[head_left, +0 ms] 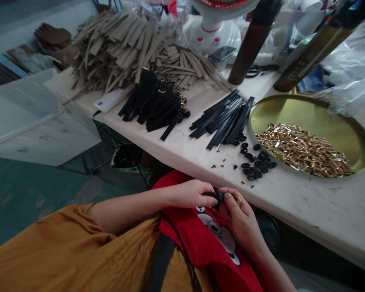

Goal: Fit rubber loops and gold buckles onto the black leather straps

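Both my hands meet over my lap, just below the white table's (307,198) front edge. My left hand (192,194) is closed around one end of a short black strap (214,196). My right hand (239,217), with a ring on one finger, pinches the other end. Above them on the table lie several small black loops (255,164), a bundle of loose black straps (223,119), and a round brass tray (337,125) holding a heap of gold metal fittings (304,150).
A pile of finished black straps with gold ends (155,103) and a big heap of tan strips (130,48) lie farther back. A white fan base (211,34), a phone (221,53), two dark cylinders (251,44) and plastic bags (349,77) crowd the far edge. A red apron (207,243) covers my lap.
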{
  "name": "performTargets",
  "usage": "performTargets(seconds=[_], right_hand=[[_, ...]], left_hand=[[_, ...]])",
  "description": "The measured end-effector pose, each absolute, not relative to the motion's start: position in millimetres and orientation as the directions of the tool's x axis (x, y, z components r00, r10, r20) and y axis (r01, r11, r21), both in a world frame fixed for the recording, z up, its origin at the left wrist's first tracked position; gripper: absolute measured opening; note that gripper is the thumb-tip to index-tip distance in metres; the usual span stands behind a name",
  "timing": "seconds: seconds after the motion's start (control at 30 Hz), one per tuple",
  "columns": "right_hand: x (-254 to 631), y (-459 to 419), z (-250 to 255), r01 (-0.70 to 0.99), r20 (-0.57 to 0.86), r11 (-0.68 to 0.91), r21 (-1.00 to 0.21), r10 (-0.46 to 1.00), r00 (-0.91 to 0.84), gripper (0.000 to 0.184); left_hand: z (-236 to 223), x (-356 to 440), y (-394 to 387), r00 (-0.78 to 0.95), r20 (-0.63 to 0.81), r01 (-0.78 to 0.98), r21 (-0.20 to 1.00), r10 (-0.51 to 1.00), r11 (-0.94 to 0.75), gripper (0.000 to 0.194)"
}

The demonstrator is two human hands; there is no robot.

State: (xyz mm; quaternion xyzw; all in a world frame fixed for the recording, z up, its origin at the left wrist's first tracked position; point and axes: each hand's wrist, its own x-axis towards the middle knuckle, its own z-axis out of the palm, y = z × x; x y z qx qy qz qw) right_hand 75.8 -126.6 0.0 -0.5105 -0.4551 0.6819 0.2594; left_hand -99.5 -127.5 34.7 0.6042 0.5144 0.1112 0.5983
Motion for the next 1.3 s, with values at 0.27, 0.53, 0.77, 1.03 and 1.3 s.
performTargets(seconds=[0.27, 0.53, 0.77, 1.03, 1.3], right_hand=[[73, -130, 2, 0.173, -0.411, -0.374, -0.911, 0.849, -0.331, 0.031], [69, -135, -19, 0.104, -0.487, -0.483, -0.869, 0.803, -0.342, 0.029], [81, -122, -8, 0.3, -0.399, -0.298, -0.906, 0.837, -0.376, 0.034], [83, -131, -20, 0.522, -0.17, 0.091, -0.848, 0.886, -0.432, 0.02], [81, -131, -21, 0.435, -0.159, 0.039, -0.9, 0.899, -0.409, 0.02]], left_hand=[[30, -100, -130, 0.452, -0.477, 0.513, 0.83, 0.754, 0.218, 0.018], [20, -96, -126, 0.392, -0.489, 0.62, 0.766, 0.779, 0.168, 0.027], [29, -109, -123, 0.439, -0.458, 0.591, 0.795, 0.773, 0.136, 0.027], [31, -98, -129, 0.405, -0.404, 0.744, 0.667, 0.82, -0.04, 0.028], [31, -100, -126, 0.453, -0.438, 0.646, 0.762, 0.777, 0.053, 0.023]])
